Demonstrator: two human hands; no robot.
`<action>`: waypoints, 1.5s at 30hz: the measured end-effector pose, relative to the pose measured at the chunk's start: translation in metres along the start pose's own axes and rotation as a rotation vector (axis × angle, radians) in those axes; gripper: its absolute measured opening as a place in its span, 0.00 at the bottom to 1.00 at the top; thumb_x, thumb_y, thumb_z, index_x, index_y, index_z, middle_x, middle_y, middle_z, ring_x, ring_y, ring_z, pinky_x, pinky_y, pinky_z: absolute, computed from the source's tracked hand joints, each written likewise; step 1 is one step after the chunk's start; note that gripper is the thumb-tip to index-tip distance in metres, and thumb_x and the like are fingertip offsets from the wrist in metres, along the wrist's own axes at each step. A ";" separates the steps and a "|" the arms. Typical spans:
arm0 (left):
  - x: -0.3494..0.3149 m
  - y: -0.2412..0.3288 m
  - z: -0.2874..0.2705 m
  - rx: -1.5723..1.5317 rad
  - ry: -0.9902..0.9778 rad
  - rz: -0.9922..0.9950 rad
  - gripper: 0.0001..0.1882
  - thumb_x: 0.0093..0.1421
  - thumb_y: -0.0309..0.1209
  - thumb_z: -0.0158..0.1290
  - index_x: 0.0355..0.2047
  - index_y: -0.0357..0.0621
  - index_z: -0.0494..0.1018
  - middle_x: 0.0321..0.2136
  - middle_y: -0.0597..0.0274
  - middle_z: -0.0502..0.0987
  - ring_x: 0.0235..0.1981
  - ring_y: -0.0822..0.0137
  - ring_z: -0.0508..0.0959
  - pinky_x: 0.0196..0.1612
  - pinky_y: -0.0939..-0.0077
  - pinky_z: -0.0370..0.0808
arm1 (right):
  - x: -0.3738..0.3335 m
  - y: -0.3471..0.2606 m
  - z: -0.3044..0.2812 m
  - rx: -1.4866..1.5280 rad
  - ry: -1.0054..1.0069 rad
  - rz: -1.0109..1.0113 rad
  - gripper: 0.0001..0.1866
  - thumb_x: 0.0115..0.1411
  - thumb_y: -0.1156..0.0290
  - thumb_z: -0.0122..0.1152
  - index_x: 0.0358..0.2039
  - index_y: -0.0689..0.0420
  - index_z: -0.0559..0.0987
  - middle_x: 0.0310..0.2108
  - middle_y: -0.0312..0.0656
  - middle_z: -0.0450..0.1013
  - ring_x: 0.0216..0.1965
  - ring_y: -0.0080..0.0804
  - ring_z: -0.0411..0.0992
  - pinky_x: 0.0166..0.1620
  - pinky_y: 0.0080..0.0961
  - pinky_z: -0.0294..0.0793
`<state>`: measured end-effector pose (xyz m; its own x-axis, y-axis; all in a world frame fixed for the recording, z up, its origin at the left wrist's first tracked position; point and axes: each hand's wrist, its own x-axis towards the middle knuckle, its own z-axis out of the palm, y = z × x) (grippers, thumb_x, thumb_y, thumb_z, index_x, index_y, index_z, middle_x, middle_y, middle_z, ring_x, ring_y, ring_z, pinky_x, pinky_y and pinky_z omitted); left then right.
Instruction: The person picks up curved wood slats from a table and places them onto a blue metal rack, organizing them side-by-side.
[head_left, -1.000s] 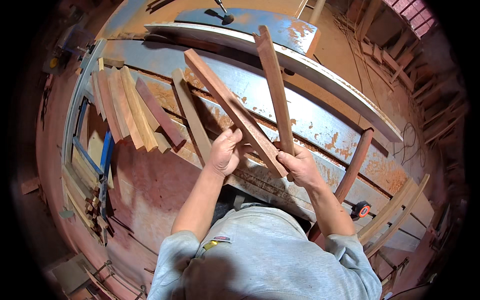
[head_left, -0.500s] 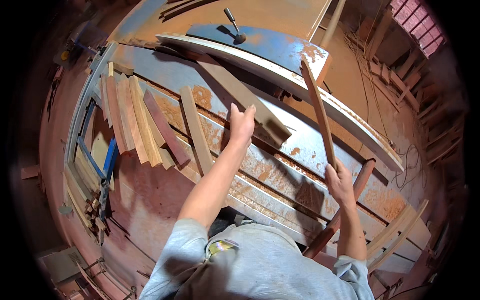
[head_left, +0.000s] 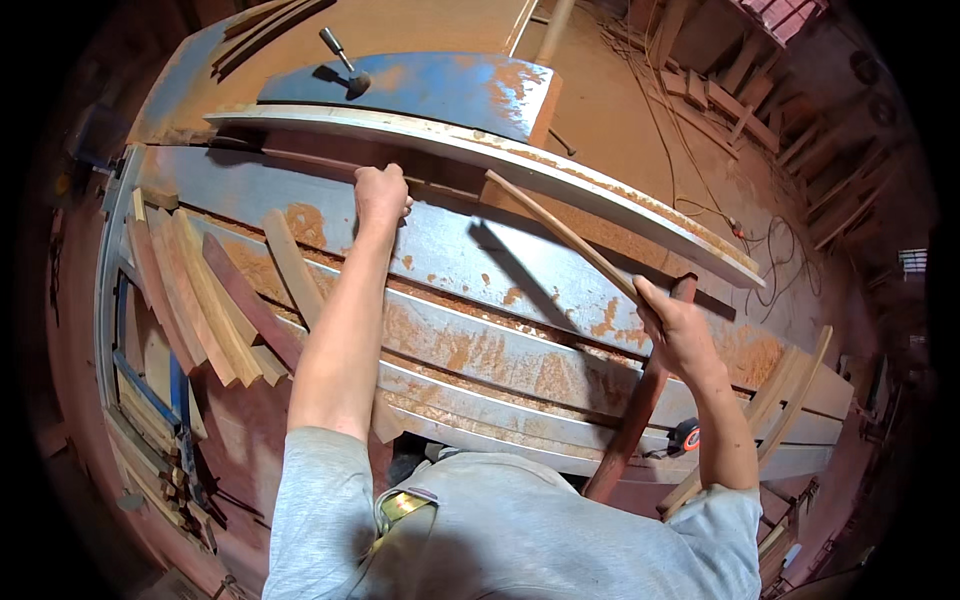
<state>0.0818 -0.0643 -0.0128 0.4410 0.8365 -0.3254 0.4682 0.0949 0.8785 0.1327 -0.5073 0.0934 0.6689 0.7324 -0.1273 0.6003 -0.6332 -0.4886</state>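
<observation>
My left hand is closed at the near edge of a dark brown wooden board, which lies along the long pale-edged fence. The fingers are partly hidden, but they appear to grip the board. In my right hand is a thin wooden stick, held by its near end. Its far tip reaches up and left toward the board and fence, and its shadow falls on the metal machine table. A reddish-brown wooden piece lies crosswise beneath my right wrist.
Several curved wooden strips lie side by side at the left. A lever handle stands on the blue plate beyond the fence. A tape measure and pale curved strips are at the right. Sawdust covers the surfaces.
The board has swung from a slant to lie along the fence, with my left hand moving away with it. The stick has tilted lower toward the left. The whole view has shifted.
</observation>
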 end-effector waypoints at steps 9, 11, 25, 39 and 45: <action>-0.006 -0.005 0.003 -0.009 -0.080 -0.032 0.14 0.64 0.31 0.45 0.42 0.29 0.62 0.24 0.47 0.77 0.18 0.60 0.79 0.19 0.66 0.74 | 0.040 0.006 -0.001 -0.160 0.034 -0.117 0.18 0.65 0.67 0.58 0.55 0.47 0.74 0.30 0.50 0.78 0.32 0.51 0.78 0.33 0.44 0.75; -0.012 0.001 0.005 0.091 0.017 0.000 0.18 0.63 0.31 0.45 0.45 0.25 0.60 0.27 0.41 0.78 0.21 0.54 0.81 0.23 0.63 0.77 | 0.043 0.004 -0.001 -0.173 0.035 -0.121 0.18 0.65 0.68 0.59 0.55 0.47 0.75 0.28 0.51 0.77 0.31 0.52 0.77 0.32 0.44 0.75; 0.026 -0.007 -0.016 0.278 0.022 -0.015 0.35 0.65 0.35 0.45 0.62 0.14 0.50 0.42 0.29 0.78 0.42 0.47 0.83 0.44 0.63 0.81 | 0.069 0.003 0.018 -0.151 0.103 -0.184 0.15 0.65 0.67 0.61 0.52 0.50 0.79 0.27 0.56 0.77 0.30 0.56 0.78 0.31 0.46 0.75; 0.050 0.004 -0.047 0.225 0.075 -0.016 0.21 0.61 0.29 0.45 0.48 0.22 0.63 0.33 0.35 0.82 0.33 0.49 0.85 0.39 0.64 0.81 | 0.101 -0.025 0.030 -0.151 0.117 -0.237 0.15 0.67 0.65 0.58 0.52 0.50 0.78 0.27 0.55 0.77 0.29 0.57 0.77 0.31 0.48 0.75; 0.066 0.001 -0.059 0.248 0.072 -0.053 0.19 0.61 0.28 0.44 0.47 0.24 0.65 0.32 0.37 0.82 0.33 0.51 0.85 0.39 0.63 0.80 | 0.112 -0.047 0.024 -0.183 0.018 -0.151 0.15 0.67 0.63 0.57 0.53 0.48 0.78 0.28 0.55 0.78 0.31 0.57 0.77 0.33 0.48 0.75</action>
<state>0.0664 0.0229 -0.0129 0.3593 0.8711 -0.3348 0.6666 0.0115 0.7453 0.1689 -0.3892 0.0814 0.5717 0.8190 -0.0486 0.7626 -0.5523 -0.3366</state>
